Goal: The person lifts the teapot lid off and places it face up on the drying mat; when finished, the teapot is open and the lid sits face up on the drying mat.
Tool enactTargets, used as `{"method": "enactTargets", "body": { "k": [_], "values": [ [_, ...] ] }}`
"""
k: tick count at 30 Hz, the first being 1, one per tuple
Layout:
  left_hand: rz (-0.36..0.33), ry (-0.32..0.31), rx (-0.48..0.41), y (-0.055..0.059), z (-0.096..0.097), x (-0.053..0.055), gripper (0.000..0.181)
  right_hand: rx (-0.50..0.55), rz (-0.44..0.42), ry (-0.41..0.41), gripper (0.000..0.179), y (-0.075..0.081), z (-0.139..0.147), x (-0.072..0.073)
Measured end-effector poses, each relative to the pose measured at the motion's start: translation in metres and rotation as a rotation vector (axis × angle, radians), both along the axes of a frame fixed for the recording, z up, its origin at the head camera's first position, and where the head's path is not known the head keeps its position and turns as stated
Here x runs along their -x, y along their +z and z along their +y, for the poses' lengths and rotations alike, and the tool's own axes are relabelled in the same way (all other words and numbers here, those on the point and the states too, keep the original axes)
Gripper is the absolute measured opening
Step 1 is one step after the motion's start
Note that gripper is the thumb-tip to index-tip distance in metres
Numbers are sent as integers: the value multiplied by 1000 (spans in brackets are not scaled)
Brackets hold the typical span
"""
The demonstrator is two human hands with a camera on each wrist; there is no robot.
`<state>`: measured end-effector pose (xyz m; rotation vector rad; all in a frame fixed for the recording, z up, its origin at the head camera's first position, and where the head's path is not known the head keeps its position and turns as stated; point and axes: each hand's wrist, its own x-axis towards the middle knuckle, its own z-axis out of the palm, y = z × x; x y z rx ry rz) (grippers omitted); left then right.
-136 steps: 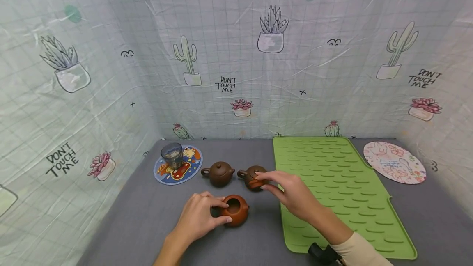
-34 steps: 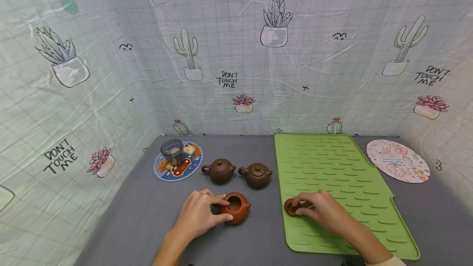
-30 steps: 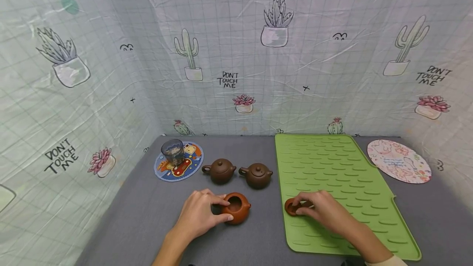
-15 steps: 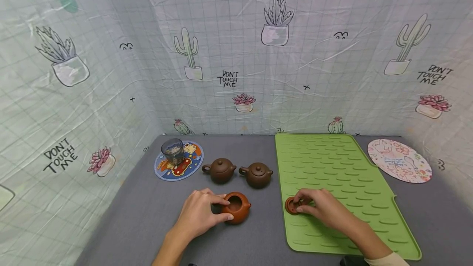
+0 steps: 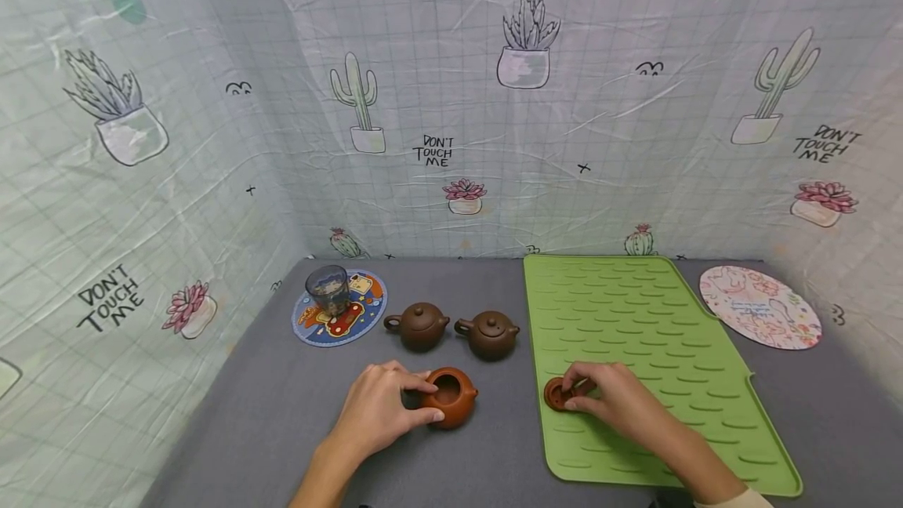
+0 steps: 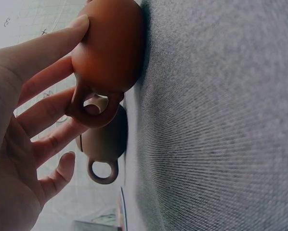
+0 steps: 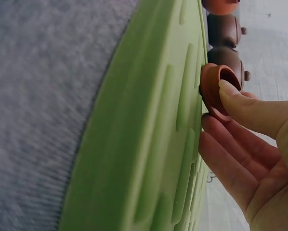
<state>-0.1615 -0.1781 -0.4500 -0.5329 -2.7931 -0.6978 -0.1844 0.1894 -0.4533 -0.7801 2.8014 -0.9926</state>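
Observation:
My left hand (image 5: 384, 406) holds a reddish-brown clay teapot (image 5: 462, 406) on the grey cloth, thumb and fingers at its lidless opening. In the left wrist view my thumb presses the teapot's body (image 6: 110, 43), and other fingers lie by its loop handle (image 6: 97, 119). Over the green mat (image 5: 635, 320), near its left edge, my right hand (image 5: 621, 398) pinches the teapot's lid (image 5: 553, 395). The lid is turned underside up, with its hollow ring (image 7: 214, 89) facing my thumb in the right wrist view. Its knob is hidden.
Two dark brown teapots with lids on, one on the left (image 5: 421, 328) and one on the right (image 5: 491, 337), stand behind the reddish one. A clear dark glass (image 5: 329, 288) stands on a blue round mat (image 5: 317, 335) at back left. A pink floral mat (image 5: 762, 308) lies right.
Since the oldest frame, my right hand has carried the lid from in front of the right dark teapot to the green mat, underside up. My left hand keeps its hold on the teapot.

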Motion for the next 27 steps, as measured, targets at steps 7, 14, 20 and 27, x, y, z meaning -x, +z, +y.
{"method": "enactTargets", "body": {
  "k": [7, 14, 20, 27],
  "values": [
    [-16, -1, -10, 1, 0, 0, 30, 18, 20, -8, 19, 0, -2, -5],
    [-26, 1, -3, 2, 0, 0, 30, 12, 18, -7, 19, 0, -2, -4],
    [-40, 11, 4, 3, 1, -1, 30, -4, 6, -5, 19, 1, -1, -3],
    [-60, 31, 33, 9, 4, 0, 30, -13, -40, 14, 19, 3, -3, 0]
  ]
}}
